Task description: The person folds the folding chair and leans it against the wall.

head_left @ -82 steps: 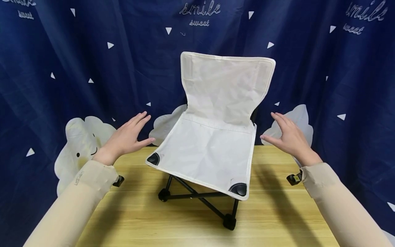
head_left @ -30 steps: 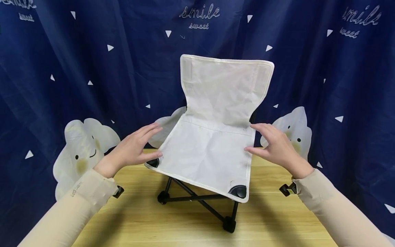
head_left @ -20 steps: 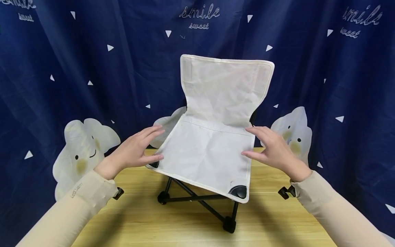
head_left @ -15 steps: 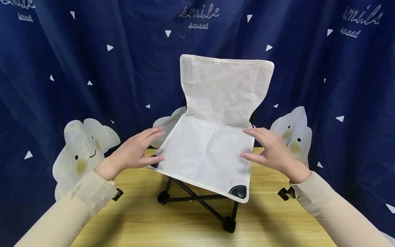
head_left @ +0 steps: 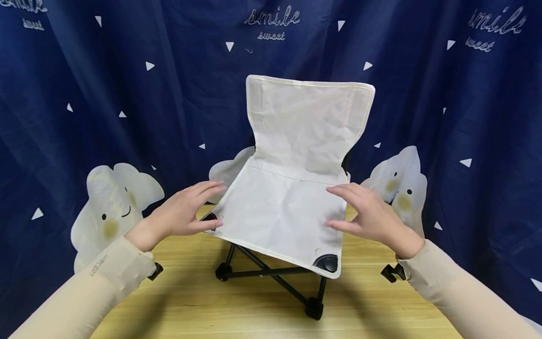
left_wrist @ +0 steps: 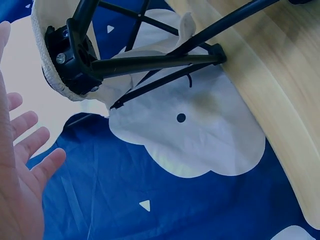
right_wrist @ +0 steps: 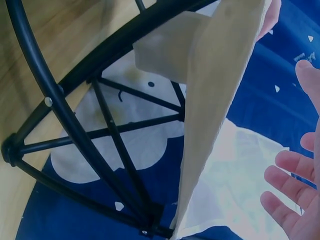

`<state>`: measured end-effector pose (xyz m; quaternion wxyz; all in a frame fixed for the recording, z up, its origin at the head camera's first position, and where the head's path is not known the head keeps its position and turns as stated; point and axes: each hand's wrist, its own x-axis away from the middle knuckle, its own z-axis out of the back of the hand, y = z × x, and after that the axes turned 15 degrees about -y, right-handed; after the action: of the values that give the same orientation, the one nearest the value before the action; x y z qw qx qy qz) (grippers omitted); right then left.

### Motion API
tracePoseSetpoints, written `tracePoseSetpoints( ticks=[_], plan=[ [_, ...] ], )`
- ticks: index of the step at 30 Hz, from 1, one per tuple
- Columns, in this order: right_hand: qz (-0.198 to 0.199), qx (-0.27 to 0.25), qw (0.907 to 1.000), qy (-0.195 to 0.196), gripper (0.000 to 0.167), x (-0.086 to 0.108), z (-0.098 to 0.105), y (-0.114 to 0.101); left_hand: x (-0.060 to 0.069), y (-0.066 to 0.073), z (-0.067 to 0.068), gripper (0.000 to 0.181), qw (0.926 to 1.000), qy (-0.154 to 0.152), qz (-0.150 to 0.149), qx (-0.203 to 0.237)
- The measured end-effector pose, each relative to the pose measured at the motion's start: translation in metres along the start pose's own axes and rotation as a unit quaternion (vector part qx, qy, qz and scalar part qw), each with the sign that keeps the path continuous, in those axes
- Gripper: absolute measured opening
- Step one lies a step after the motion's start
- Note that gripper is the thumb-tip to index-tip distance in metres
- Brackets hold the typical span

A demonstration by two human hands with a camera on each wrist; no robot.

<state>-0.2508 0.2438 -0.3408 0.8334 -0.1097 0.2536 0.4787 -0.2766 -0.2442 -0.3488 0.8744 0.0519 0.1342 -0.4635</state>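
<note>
Flanking a white folding chair [head_left: 309, 125], upright on a wooden tabletop [head_left: 381, 301], empty-handed.
Left hand [head_left: 174, 214]: spread wide, near black corner patch [head_left: 209, 217]. Right hand [head_left: 374, 215]: likewise wide, beside opposite seat edge [head_left: 340, 249]. Contact unconfirmed. Advisable for steady handling: equal height either side, evenly timed approach, hold taken on black frame [head_left: 265, 271] rather than yielding fabric [head_left: 279, 212].

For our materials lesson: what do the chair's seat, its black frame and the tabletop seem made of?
Seat: matte fabric, perhaps canvas; stitched seam, soft creases.
Black frame: probably coated metal; slim smooth tubes, silvery rivet.
Tabletop: wood or laminate, slightly glossy; streaked grain.
</note>
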Motion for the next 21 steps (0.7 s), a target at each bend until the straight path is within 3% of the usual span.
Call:
tracePoseSetpoints(
  ticks=[10, 21],
  plan=[
    [0.006, 0.003, 0.9997, -0.021, 0.073, 0.0007, -0.0041, -0.007, 0.0055, 0.0024, -0.002, 0.079, 0.9999, -0.01, -0.002, -0.008],
    [0.022, -0.069, 0.9974, 0.003, 0.063, 0.0008, -0.0086, -0.0105, 0.0099, 0.0006, -0.0011, 0.073, 0.9996, 0.01, -0.015, -0.023]
  ],
)
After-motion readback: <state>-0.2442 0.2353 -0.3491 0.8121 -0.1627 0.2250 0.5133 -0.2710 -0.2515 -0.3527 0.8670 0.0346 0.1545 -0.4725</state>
